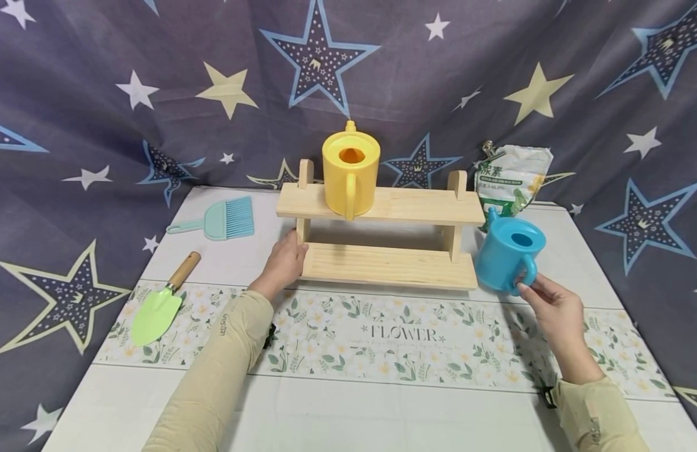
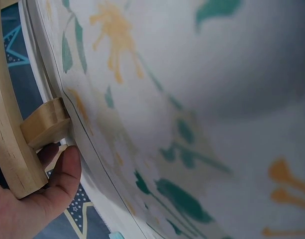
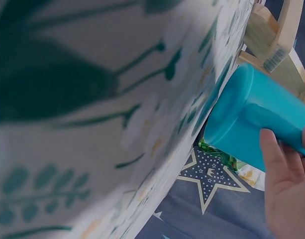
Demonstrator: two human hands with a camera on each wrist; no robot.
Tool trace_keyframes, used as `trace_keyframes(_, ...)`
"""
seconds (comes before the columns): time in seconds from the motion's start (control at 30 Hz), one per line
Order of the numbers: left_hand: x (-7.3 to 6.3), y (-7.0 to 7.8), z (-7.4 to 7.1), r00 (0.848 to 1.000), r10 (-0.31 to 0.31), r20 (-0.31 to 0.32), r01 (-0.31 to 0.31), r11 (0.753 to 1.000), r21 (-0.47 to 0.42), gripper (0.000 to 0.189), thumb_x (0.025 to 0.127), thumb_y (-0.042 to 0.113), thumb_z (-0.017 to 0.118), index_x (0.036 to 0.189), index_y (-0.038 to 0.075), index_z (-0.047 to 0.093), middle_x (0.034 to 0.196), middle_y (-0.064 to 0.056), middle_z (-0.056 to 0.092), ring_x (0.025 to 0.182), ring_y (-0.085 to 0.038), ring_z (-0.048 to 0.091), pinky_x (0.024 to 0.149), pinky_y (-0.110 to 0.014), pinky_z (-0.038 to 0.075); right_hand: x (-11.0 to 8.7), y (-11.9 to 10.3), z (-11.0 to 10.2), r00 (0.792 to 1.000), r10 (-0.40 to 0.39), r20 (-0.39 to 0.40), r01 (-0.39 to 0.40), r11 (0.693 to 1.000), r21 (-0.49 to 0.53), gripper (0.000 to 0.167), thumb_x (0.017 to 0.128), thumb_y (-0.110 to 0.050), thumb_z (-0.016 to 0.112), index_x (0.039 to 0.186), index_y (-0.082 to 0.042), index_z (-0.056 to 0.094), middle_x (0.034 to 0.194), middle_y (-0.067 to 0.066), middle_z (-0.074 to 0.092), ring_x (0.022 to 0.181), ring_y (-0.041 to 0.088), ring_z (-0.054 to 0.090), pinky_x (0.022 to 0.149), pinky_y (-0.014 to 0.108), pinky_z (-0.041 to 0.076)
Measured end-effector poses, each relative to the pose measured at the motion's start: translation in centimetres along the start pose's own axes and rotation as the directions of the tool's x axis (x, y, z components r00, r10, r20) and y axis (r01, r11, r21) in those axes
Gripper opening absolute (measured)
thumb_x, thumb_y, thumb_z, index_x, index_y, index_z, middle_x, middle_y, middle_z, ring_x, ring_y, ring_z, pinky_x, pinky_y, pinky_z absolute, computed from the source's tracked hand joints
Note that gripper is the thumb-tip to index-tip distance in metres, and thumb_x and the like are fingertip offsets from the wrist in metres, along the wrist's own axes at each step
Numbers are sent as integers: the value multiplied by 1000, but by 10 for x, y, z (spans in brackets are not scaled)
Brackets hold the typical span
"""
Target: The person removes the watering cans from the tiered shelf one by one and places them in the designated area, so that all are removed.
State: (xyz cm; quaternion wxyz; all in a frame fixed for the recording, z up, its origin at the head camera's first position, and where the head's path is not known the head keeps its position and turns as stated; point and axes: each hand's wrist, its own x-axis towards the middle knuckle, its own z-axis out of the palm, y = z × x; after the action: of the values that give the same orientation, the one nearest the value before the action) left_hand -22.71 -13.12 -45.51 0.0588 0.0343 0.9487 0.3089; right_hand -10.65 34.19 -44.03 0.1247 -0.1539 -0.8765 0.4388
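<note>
A two-tier wooden shelf (image 1: 388, 267) stands on the table, and a yellow watering can (image 1: 351, 169) sits on its upper board. At the shelf's left end my left hand (image 1: 282, 260) grips the lower board (image 2: 10, 119), fingers wrapped about its edge beside a wooden foot (image 2: 47, 122). My right hand (image 1: 554, 307) holds the handle of a blue watering can (image 1: 503, 251) at the shelf's right side. The right wrist view shows this blue can (image 3: 266, 109) from low down, tilted, with fingers at its handle; whether its base touches the table is unclear.
On the left lie a mint brush (image 1: 218, 220) and a green trowel (image 1: 156, 317) with a wooden handle. A clipped white bag (image 1: 512, 179) stands behind the blue can. A flower-print runner (image 1: 404, 351) crosses the table, and star-patterned cloth (image 1: 173, 56) hangs close behind.
</note>
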Motion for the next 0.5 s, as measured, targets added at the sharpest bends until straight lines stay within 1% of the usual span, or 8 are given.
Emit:
trace_keyframes(0.23,0,0,0,1000,-2,2,2,1000,-3,49,107,23,33,148,-3,25,130,-20,50,110,-32,56,94,-44,49,1,1,-1,1000,11,23,-10,1000,-27,45,96,-24,65,134,-2,58,126,21,62,87,-16,52,76,8,50)
trace_keyframes(0.43,0,0,-1,1000,-5,3,5,1000,-7,49,107,23,34,148,-2,25,129,-20,50,110,-32,55,94,-45,49,1,0,-3,998,26,51,-24,999,-46,48,96,-29,65,135,-2,57,125,18,63,87,-15,52,76,11,52)
trace_keyframes(0.5,0,0,-1,1000,-4,4,4,1000,-7,49,107,23,34,149,-2,24,131,-20,49,112,-34,54,96,-46,48,1,-1,-4,998,32,59,-29,998,-55,48,96,-29,65,135,-3,57,124,17,64,87,-15,52,77,12,52)
